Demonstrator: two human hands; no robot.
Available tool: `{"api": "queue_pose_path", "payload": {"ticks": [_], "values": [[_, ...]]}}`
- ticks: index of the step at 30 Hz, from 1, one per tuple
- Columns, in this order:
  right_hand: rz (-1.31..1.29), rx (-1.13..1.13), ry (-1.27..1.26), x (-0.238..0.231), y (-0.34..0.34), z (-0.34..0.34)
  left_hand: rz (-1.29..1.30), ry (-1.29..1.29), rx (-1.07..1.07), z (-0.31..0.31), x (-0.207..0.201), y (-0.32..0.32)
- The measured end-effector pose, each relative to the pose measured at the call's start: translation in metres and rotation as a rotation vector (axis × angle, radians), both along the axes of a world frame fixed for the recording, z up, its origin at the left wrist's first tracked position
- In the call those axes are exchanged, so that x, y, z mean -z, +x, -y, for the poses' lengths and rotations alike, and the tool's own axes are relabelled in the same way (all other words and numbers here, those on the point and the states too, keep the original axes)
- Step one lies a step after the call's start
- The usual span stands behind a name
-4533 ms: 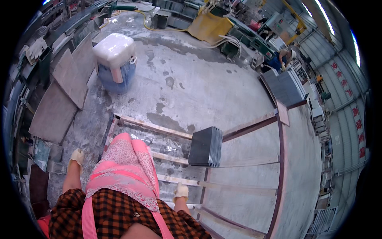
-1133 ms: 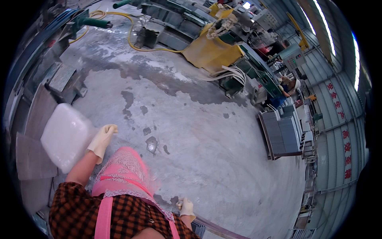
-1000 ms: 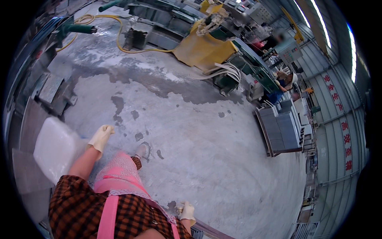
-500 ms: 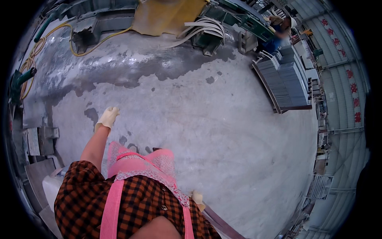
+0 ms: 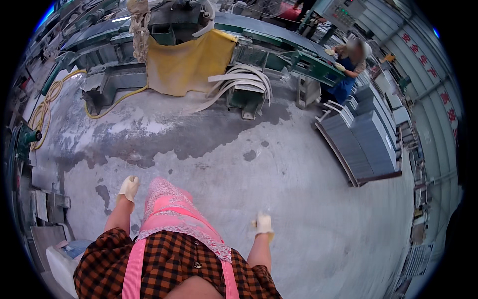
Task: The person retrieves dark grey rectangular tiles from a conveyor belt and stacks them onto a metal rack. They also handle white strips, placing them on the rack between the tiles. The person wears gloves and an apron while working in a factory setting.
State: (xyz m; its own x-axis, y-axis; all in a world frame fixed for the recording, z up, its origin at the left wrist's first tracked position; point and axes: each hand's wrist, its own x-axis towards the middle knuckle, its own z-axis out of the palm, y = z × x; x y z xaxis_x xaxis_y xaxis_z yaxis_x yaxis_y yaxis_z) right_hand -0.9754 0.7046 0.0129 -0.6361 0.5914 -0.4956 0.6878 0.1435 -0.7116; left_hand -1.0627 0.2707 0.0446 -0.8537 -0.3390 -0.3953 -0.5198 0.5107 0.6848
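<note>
My left hand (image 5: 129, 188), in a cream glove, hangs over the floor beside my pink apron (image 5: 174, 205). Its fingers are curled together and nothing shows in them. On the other side of the apron, my right hand (image 5: 263, 224) wears a similar pale glove and is held away from my body. Motion smears its fingers, so their pose is unclear. Neither hand touches anything I can see; bare floor (image 5: 219, 189) lies beneath both.
A machine line with a yellow sheet (image 5: 186, 62) and pale curved strips (image 5: 249, 79) crosses the far side. A yellow hose (image 5: 47, 107) coils at left. Grey slabs (image 5: 368, 139) stand on a rack at right, near a co-worker (image 5: 343, 74) in a blue apron. The floor has wet patches.
My view has tilted up, showing more of the machine line and the co-worker. My right hand has swung forward from beside my hip; my left hand appears lower in the picture.
</note>
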Motion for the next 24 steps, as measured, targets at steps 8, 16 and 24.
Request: {"api": "queue_pose_path", "payload": {"ticks": [8, 16, 24], "values": [[-0.051, -0.152, 0.005, -0.060, -0.129, -0.018, 0.006, -0.026, 0.055, -0.026, 0.040, -0.054], [0.350, 0.038, -0.055, -0.047, -0.123, -0.105, -0.052, -0.011, 0.333, -0.107, 0.029, -0.184], [0.318, -0.266, -0.017, -0.021, -0.246, -0.146, 0.005, 0.275, -0.001, -0.167, -0.028, -0.227]]}}
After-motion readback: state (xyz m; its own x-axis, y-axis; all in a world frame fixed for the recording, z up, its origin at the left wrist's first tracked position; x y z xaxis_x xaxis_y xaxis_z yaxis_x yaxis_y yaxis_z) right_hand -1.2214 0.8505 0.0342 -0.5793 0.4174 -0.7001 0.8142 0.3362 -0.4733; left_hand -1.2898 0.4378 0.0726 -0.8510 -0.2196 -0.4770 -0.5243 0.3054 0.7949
